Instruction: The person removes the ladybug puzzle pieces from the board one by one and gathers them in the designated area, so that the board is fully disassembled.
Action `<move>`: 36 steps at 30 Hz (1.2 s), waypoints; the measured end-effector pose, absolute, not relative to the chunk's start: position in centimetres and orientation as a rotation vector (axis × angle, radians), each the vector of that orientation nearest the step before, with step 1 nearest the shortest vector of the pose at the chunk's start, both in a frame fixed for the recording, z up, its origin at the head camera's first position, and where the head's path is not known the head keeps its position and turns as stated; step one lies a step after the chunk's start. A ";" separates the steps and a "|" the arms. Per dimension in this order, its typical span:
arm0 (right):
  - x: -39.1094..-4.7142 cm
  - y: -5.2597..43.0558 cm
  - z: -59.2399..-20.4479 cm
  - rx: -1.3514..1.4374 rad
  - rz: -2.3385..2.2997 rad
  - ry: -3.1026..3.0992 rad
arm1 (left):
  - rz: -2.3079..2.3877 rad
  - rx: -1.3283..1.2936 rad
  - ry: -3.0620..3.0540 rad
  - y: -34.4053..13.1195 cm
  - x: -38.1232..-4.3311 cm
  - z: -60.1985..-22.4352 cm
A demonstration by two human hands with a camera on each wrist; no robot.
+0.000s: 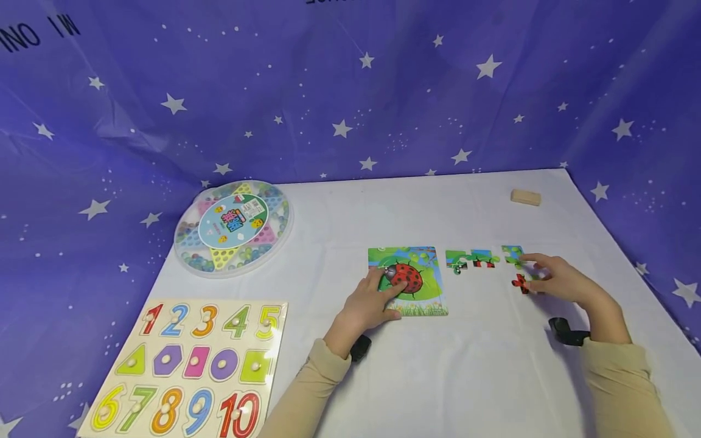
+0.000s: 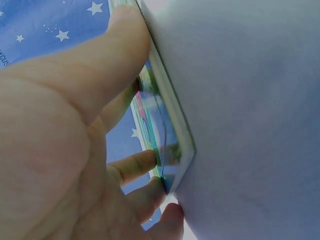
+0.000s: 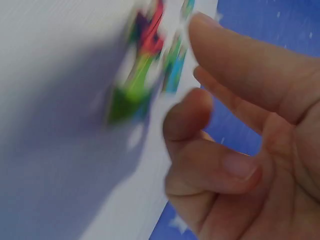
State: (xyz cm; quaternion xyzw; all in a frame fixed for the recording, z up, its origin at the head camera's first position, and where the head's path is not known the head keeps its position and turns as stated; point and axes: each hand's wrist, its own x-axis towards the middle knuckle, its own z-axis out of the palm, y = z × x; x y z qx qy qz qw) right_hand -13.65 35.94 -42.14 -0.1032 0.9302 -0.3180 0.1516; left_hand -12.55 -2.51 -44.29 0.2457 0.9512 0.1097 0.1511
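A square ladybug jigsaw puzzle [image 1: 429, 267] lies on the white table, its picture facing up. My left hand [image 1: 368, 302] rests across its left part with fingers spread, the thumb at the near edge. In the left wrist view that thumb [image 2: 127, 45] lies along the board's edge and fingertips touch the picture side. My right hand [image 1: 564, 280] hovers over loose puzzle pieces at the right, fingers bent and thumb apart from them. Near its fingertips are a green-blue piece [image 1: 513, 253] and a red piece [image 1: 520, 283]; another is partly hidden beneath the hand.
Two more puzzle pieces [image 1: 483, 258] lie between the board and the right hand. A wooden block [image 1: 526, 197] sits at the far right. On the left are a wooden number-and-shape board [image 1: 185, 333] with knobs and a round clear marble game case [image 1: 241, 269].
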 end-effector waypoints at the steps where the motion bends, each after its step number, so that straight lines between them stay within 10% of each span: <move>1: -14.0 35.2 -42.0 -0.309 -0.933 2.665 | 0.302 0.702 2.733 -2.5 -12.5 -44.3; 18: -17.7 19.1 -43.0 -0.736 -0.922 2.541 | 0.201 0.712 2.731 -2.5 -12.6 -44.0; 36: -17.6 17.5 -43.5 -0.696 -0.831 2.542 | 0.196 0.745 2.750 -2.4 -12.6 -44.1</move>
